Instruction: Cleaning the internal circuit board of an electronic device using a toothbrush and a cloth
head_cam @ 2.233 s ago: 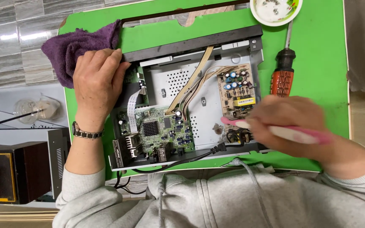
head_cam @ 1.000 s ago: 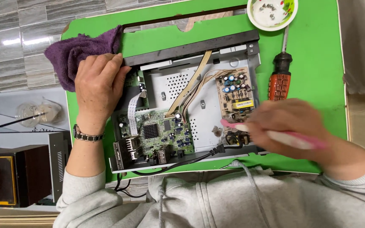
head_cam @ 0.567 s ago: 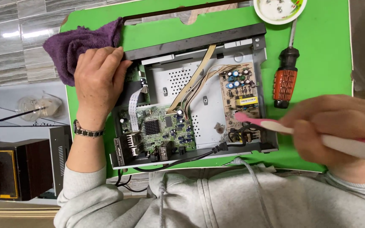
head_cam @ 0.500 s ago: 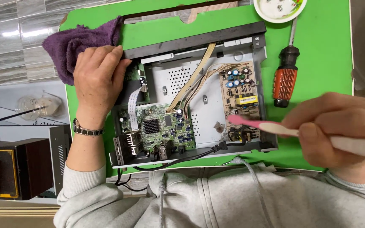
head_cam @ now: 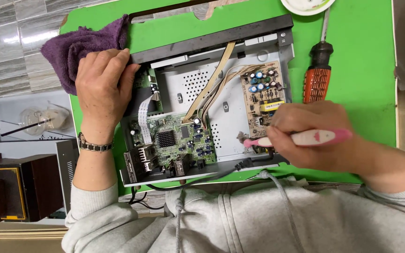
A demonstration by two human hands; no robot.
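an electronics repair bench, set up in what looks like a home or small workshop. a green work surface (head_cam: 366, 61) carries an opened device chassis (head_cam: 230, 93) with bare circuit boards (head_cam: 174, 140), an orange-handled screwdriver (head_cam: 318, 77), a small white parts dish (head_cam: 308, 4) and a purple cloth (head_cam: 78, 47). other equipment casings (head_cam: 19, 187) stand beside it on a grey tiled floor (head_cam: 15, 28).

Bare metal floor (head_cam: 233, 122) mid-chassis, open from above. Hemmed by green board (head_cam: 174, 140), tan board (head_cam: 262, 93), ribbon cable (head_cam: 209, 82).
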